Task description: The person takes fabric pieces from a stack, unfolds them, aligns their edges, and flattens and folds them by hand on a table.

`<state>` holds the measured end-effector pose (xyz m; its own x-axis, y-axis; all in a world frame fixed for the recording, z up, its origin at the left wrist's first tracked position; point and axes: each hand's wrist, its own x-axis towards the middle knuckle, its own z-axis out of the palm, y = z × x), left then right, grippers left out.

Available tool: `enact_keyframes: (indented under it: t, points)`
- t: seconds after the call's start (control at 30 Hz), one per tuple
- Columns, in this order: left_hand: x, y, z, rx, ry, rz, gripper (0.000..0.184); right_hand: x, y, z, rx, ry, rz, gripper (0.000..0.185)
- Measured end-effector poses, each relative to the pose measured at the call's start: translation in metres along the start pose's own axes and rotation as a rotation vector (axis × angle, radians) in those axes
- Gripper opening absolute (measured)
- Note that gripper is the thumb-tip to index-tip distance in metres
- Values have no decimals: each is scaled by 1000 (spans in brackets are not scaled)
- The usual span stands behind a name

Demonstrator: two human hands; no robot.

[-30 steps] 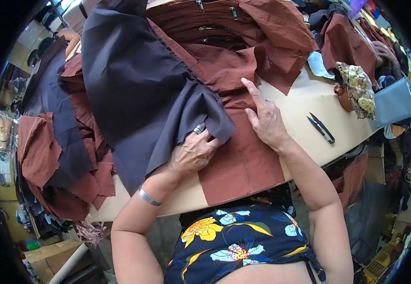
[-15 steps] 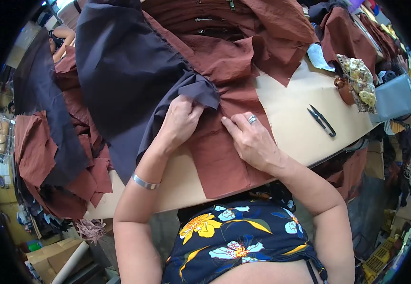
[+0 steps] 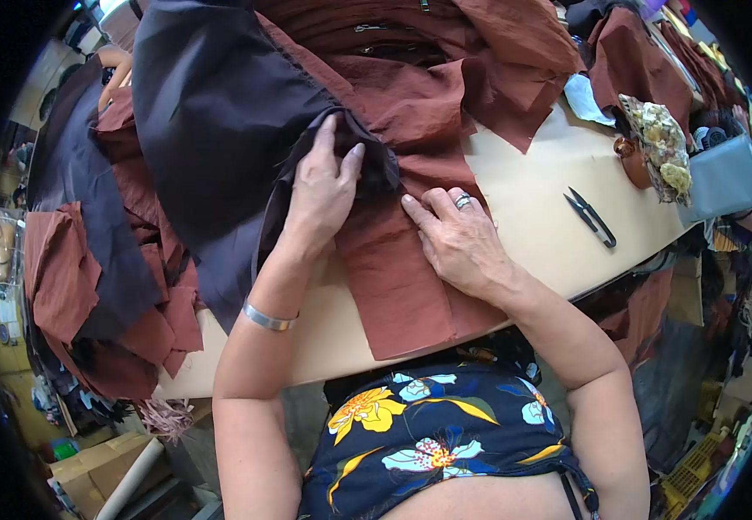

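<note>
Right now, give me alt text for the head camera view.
Two bare hands, left and right, work at dark fabric and reddish-brown fabric on a pale table. Black thread snips lie to the right, near a small brown pot.

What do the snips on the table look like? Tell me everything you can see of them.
The snips are small and dark, with slim pointed blades slightly parted at the tips. The blades look like metal; the handle's material is unclear. They lie flat on the pale table, to the right of the right hand, tips pointing away from the person. Only the table touches them.
</note>
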<state>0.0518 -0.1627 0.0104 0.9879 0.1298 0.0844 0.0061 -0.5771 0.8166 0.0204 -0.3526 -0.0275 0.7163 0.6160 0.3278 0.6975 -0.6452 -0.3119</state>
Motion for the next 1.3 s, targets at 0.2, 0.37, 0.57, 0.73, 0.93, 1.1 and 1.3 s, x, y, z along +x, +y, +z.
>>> enact_keyframes:
  t: [0.2, 0.37, 0.57, 0.73, 0.93, 1.1, 1.3]
  points:
    - [-19, 12, 2, 267, -9, 219, 46, -2, 3, 4, -79, 101, -84, 37]
    - [-5, -23, 19, 483, 4, 541, 6, -3, 3, 2, -88, 60, -67, 40]
    - [15, -11, -25, 625, 249, 601, 21, -1, 1, 0, -89, 22, -49, 41]
    - [-30, 12, 1, 621, -85, 441, 52, -4, 4, 5, -131, 90, -91, 38]
    - [-23, -13, 23, 482, 89, 615, 21, -3, 4, 4, -139, 80, -94, 39]
    - [37, -52, -21, 681, 218, 685, 18, -4, 2, 3, -121, 40, -52, 41]
    - [37, -8, -43, 168, 457, 357, 12, -2, 3, 2, -122, 115, -92, 35]
